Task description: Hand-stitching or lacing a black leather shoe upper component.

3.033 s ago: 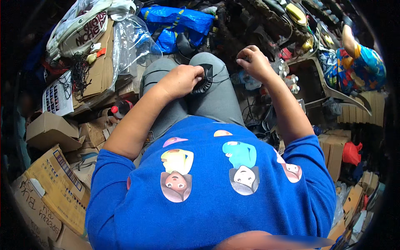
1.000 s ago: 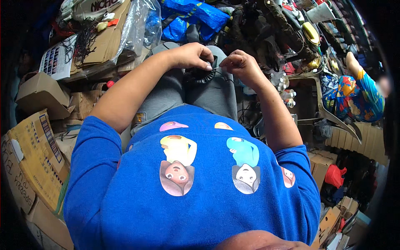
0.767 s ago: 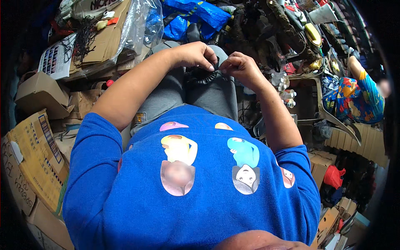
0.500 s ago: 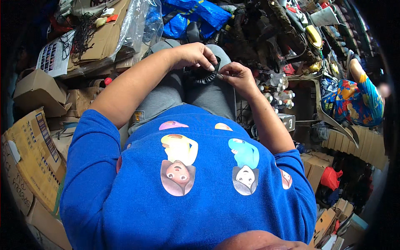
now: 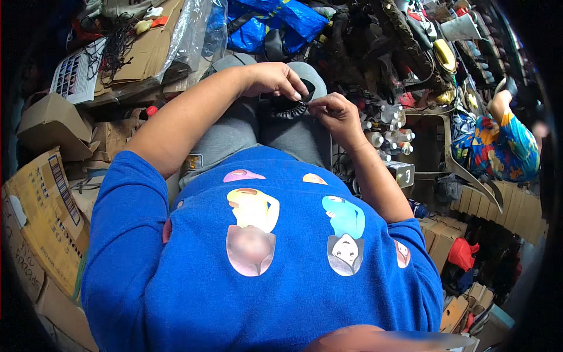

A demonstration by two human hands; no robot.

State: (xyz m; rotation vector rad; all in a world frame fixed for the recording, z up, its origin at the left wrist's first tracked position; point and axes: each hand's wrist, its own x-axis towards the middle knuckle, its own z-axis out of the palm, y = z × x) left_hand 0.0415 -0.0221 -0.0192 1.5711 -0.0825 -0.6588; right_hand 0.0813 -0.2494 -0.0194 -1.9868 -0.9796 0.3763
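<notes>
Over my lap I hold a small black rounded thing [image 5: 288,111] with pale, evenly spaced ridges along its near edge. I cannot tell its kind. My left hand [image 5: 277,80] reaches over its far side, with the thumb and fingers closed on its rim. At its right edge, my right hand [image 5: 340,116] has thumb and forefinger pinched together. What that pinch holds is too small to make out. Both hands are just above my grey trousers [image 5: 231,126], and my left hand hides part of the black thing.
To the left are cardboard boxes [image 5: 53,126] and flat cardboard [image 5: 143,61]. A blue bag [image 5: 275,23] lies ahead. Small clear bottles [image 5: 393,120] stand on the right, near a curved frame piece [image 5: 469,170]. Another person in colourful clothes [image 5: 492,146] is at far right.
My right hand has shifted slightly, turning at the wrist, with its pinch still by the black thing's edge. My left hand has hardly moved. The person at right has moved a leg slightly.
</notes>
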